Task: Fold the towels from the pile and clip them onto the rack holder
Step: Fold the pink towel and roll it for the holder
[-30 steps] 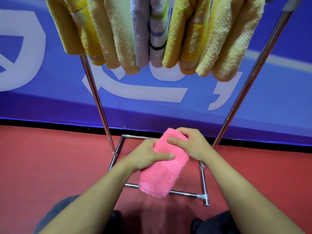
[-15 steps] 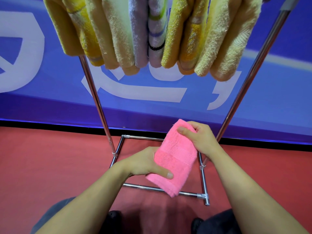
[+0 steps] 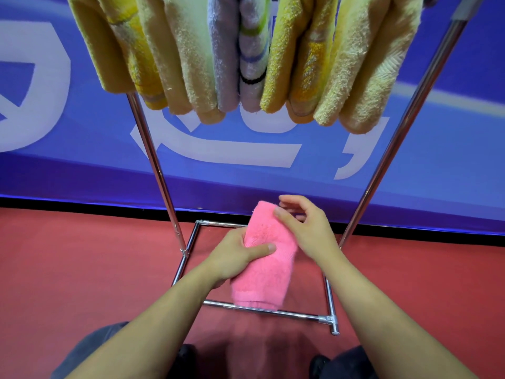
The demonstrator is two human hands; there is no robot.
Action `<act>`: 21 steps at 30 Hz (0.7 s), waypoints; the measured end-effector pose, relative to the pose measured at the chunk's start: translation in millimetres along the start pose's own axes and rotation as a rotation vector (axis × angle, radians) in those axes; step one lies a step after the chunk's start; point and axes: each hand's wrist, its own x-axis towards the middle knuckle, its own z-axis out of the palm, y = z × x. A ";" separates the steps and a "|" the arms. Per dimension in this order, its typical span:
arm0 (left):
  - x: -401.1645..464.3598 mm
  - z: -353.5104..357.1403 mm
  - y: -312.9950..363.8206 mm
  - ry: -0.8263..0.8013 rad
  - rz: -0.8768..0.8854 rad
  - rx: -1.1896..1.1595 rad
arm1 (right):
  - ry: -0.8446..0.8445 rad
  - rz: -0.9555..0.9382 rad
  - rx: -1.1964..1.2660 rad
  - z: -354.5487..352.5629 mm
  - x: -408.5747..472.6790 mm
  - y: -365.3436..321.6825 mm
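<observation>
Above the hands, the rack dominates the head view: two chrome uprights, a rectangular base frame on the red floor, blue banner behind. Row of hung towels fills the top: yellow, cream, one lavender striped. Looks unchanged across the last second.

What changed: the pink towel. A second ago both hands clamped it folded and roughly level. Since then it's been swung up to near vertical, top end toward the rack, bottom hem hanging just over the front base bar. It's in mid-air between the uprights, not touching rack or floor as far as I can tell.

Left hand grips the towel's middle, thumb laid across the front face, fingers wrapped behind. Right hand has let go of its earlier pinch on the top corner. Now its fingers are spread and loosely curved at the top edge, one fingertip at most brushing the fabric, holding nothing.

My read: folding is done, towel held by the left hand alone, right hand freed, probably to go for a clip or re-take the top edge. Clipping not started.

Can't see:
- Top rail and clips, cut off by the upper frame edge, so free slots unknown.
- Source pile, out of view.
- Left fingers behind the towel.
- Fold count, layers not resolvable.
- Right fingertips are motion-blurred, contact uncertain.
</observation>
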 end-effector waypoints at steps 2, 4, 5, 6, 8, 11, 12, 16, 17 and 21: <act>4.7 -2.1 -4.0 0.149 0.009 0.009 | 0.110 -0.014 -0.018 4.7 -1.3 -1.4; 8.6 -3.8 -6.7 0.286 0.012 0.015 | 0.064 0.037 -0.012 9.0 -2.2 -1.2; 9.9 -4.2 -7.3 0.337 0.015 0.010 | 0.004 0.072 -0.020 12.0 -3.2 0.6; 10.8 -4.2 -7.7 0.370 0.023 -0.003 | -0.062 0.104 -0.039 15.8 -4.8 2.7; 11.7 -3.2 -7.1 0.385 0.030 -0.037 | -0.168 0.154 -0.038 23.5 -8.4 5.7; 12.5 0.3 -5.0 0.259 -0.021 -0.173 | -0.230 0.198 0.007 28.1 -9.2 5.7; 11.8 2.4 -3.2 0.186 -0.037 -0.238 | -0.234 0.194 0.008 27.7 -8.9 4.8; 6.3 12.4 3.4 0.052 -0.029 -0.276 | -0.218 0.180 0.026 23.9 -11.5 3.7; 3.9 14.5 4.7 0.058 -0.013 -0.247 | -0.214 0.176 0.017 24.0 -12.9 4.9; -1.0 18.1 7.0 0.134 0.106 -0.066 | -0.179 0.142 -0.021 25.8 -14.8 6.2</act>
